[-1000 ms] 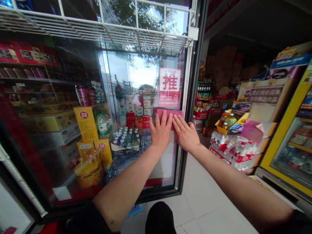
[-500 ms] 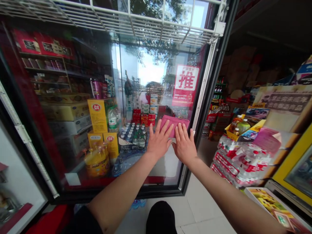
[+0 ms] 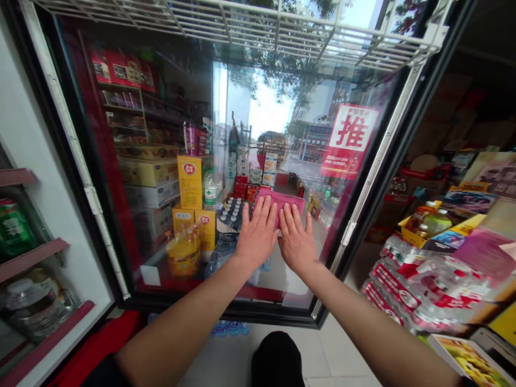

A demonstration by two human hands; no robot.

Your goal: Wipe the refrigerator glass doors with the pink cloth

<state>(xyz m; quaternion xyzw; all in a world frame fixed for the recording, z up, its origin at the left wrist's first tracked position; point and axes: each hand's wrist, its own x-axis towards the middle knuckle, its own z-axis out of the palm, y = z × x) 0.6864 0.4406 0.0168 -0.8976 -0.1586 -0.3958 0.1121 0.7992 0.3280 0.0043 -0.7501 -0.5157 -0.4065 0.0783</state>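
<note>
A pink cloth lies flat against the glass of a black-framed door. My left hand presses on the cloth's left part, palm down with fingers stretched out. On its right part rests my right hand, also flat, thumb and fingers extended. The two hands are side by side, nearly touching at the thumbs. Both push the cloth to the pane; neither is wrapped round anything. Right of them on the glass is a red and white push sticker.
A white wire rack crosses the door's upper part. At left stand cooler shelves with drinks. On the right are wrapped bottle packs and a yellow carton of bottles. Boxes and bottles show through or reflect in the glass.
Both hands and the pink cloth have slid left along the glass, away from the door's right frame. The view has turned left, bringing more of the cooler shelves into sight.
</note>
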